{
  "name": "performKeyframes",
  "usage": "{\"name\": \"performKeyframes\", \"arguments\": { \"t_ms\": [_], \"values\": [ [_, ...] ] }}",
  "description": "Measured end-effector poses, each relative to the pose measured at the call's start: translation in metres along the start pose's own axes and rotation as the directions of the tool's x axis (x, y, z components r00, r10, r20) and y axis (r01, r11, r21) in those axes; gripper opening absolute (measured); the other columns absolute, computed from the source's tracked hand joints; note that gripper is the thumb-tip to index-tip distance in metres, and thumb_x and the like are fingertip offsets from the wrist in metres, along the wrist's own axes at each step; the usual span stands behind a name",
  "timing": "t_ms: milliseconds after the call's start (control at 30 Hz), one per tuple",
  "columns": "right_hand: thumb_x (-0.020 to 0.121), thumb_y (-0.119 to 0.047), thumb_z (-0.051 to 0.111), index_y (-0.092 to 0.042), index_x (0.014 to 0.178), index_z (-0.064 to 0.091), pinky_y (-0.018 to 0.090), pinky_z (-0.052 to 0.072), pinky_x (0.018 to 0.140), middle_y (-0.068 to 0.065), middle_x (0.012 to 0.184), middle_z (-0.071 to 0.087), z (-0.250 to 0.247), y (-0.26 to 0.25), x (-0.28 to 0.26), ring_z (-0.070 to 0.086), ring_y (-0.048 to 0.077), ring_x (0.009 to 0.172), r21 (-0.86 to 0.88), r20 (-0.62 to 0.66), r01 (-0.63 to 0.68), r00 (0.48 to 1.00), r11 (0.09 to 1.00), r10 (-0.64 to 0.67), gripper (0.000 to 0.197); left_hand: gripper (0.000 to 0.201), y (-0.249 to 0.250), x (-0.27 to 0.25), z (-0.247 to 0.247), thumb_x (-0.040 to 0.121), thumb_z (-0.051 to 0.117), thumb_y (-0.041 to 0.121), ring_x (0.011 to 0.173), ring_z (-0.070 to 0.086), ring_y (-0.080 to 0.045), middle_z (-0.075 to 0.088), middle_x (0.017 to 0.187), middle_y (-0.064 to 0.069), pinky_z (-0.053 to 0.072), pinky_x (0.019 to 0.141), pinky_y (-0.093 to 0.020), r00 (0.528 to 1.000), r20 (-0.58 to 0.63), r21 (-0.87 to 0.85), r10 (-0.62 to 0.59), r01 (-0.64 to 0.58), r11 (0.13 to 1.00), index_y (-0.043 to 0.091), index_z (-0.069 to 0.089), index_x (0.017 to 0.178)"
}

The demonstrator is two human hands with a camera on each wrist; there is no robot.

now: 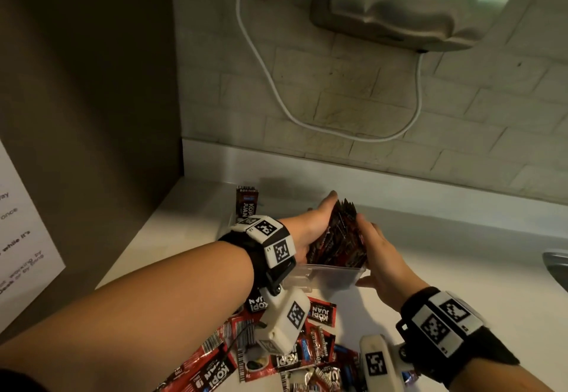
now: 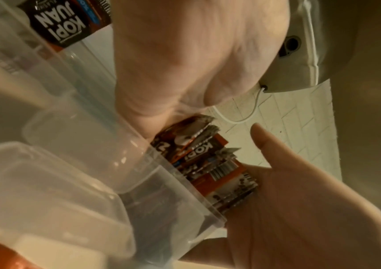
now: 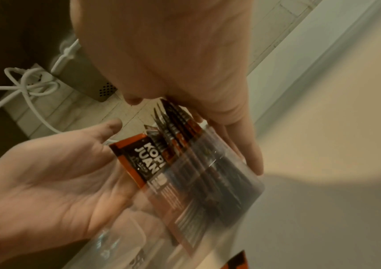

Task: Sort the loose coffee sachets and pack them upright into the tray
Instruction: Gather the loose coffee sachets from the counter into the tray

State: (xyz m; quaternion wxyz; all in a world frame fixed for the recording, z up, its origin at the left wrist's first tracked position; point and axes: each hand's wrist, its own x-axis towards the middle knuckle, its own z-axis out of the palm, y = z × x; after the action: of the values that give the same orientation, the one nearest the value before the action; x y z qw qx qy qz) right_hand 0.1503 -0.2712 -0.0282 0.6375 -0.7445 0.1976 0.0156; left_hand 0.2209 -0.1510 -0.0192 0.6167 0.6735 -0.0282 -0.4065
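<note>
A bundle of red-and-black coffee sachets [image 1: 336, 235] stands upright in a clear plastic tray [image 1: 325, 276] on the white counter. My left hand [image 1: 316, 222] lies flat against the bundle's left side, and my right hand [image 1: 376, 247] presses its right side with fingers straight. In the left wrist view the sachets [image 2: 210, 160] stick out above the tray wall [image 2: 161, 182], between the left palm [image 2: 184, 63] and the right hand [image 2: 300, 200]. In the right wrist view, sachets [image 3: 154, 160] sit between the right hand [image 3: 207, 81] and left hand [image 3: 46, 172]. Loose sachets [image 1: 292, 351] lie heaped near me.
One sachet [image 1: 246, 202] stands against the back left corner. A white cable [image 1: 276, 84] hangs on the brick wall below a metal appliance [image 1: 415, 1]. A sink edge [image 1: 556, 265] is at the right. A dark cabinet side [image 1: 92, 115] bounds the left.
</note>
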Motion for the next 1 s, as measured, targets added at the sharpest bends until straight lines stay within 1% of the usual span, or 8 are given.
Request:
{"name": "performKeyframes", "arguments": {
  "t_ms": [133,200,267,367,500,633,767,1000],
  "values": [
    [0.071,-0.08,0.043,-0.038,0.137,0.035,0.062,0.047,0.09,-0.002,0.133,0.054,0.0,0.0,0.0,0.054,0.026,0.118,-0.019,0.034,0.018,0.999,1.0,-0.017,0.079,0.095,0.004,-0.002,0.004,0.081,0.023,0.085,0.118,0.057,-0.028,0.054,0.138,-0.018,0.053,0.079,-0.036,0.997,-0.081,-0.016,0.003,-0.005,1.0,0.012,0.045,0.139],
    [0.062,-0.084,0.045,-0.039,0.136,0.036,0.063,0.046,0.09,-0.002,0.132,0.055,-0.002,0.001,0.0,0.055,0.026,0.118,-0.035,0.049,0.016,0.999,0.999,-0.014,0.087,0.126,-0.006,0.029,0.0,0.057,0.027,0.101,0.135,0.043,-0.025,0.037,0.153,-0.013,0.043,0.104,-0.044,0.994,-0.11,-0.007,-0.003,0.003,1.0,0.016,0.029,0.15],
    [0.067,-0.081,0.043,-0.038,0.133,0.04,0.06,0.049,0.087,-0.001,0.128,0.058,-0.004,0.002,0.0,0.058,0.026,0.114,-0.031,0.07,0.005,0.998,1.0,-0.003,0.078,0.143,-0.019,0.063,-0.004,0.036,0.029,0.107,0.138,0.041,-0.025,0.035,0.155,-0.011,0.034,0.113,-0.047,0.994,-0.109,-0.04,0.002,-0.006,0.999,0.023,0.026,0.152],
    [0.075,-0.077,0.041,-0.036,0.133,0.044,0.054,0.055,0.08,0.001,0.124,0.063,-0.006,0.003,0.0,0.064,0.026,0.107,-0.014,0.103,-0.024,0.994,1.0,0.025,0.071,0.105,-0.004,0.027,0.005,0.071,0.028,0.089,0.123,0.055,-0.035,0.051,0.14,-0.019,0.044,0.104,-0.048,0.996,-0.086,-0.064,-0.001,-0.005,0.998,0.018,0.031,0.149],
    [0.059,-0.085,0.045,-0.036,0.135,0.044,0.051,0.057,0.077,0.0,0.124,0.063,-0.004,0.003,-0.002,0.066,0.024,0.105,-0.037,0.138,-0.011,0.99,0.999,0.016,0.09,0.092,-0.002,0.012,0.007,0.083,0.026,0.082,0.121,0.055,-0.036,0.054,0.136,-0.021,0.043,0.104,-0.05,0.996,-0.082,-0.087,0.038,-0.045,0.995,0.018,0.035,0.147],
    [0.063,-0.082,0.044,-0.034,0.135,0.044,0.054,0.056,0.078,0.0,0.128,0.059,-0.007,0.003,-0.002,0.065,0.029,0.105,-0.012,0.106,-0.021,0.994,1.0,0.022,0.086,0.087,-0.004,0.011,0.002,0.086,0.025,0.077,0.119,0.057,-0.035,0.056,0.134,-0.022,0.043,0.105,-0.049,0.994,-0.104,-0.064,0.028,-0.035,0.997,0.014,0.042,0.143],
    [0.06,-0.083,0.044,-0.034,0.135,0.043,0.054,0.055,0.078,0.001,0.13,0.057,-0.007,0.004,-0.001,0.064,0.032,0.104,0.001,0.093,-0.024,0.995,1.0,0.024,0.09,0.099,-0.006,0.028,-0.003,0.063,0.033,0.081,0.12,0.056,-0.035,0.051,0.14,-0.016,0.044,0.103,-0.054,0.99,-0.13,-0.079,0.05,-0.061,0.995,0.029,0.034,0.147],
    [0.067,-0.08,0.043,-0.033,0.134,0.044,0.057,0.054,0.081,0.002,0.127,0.059,-0.007,0.006,0.003,0.063,0.032,0.104,0.013,0.105,-0.016,0.994,1.0,0.015,0.082,0.096,-0.003,0.013,0.0,0.067,0.029,0.082,0.116,0.058,-0.034,0.056,0.133,-0.017,0.046,0.1,-0.053,0.988,-0.15,-0.049,0.042,-0.05,0.998,0.025,0.038,0.144]
  ]
}}
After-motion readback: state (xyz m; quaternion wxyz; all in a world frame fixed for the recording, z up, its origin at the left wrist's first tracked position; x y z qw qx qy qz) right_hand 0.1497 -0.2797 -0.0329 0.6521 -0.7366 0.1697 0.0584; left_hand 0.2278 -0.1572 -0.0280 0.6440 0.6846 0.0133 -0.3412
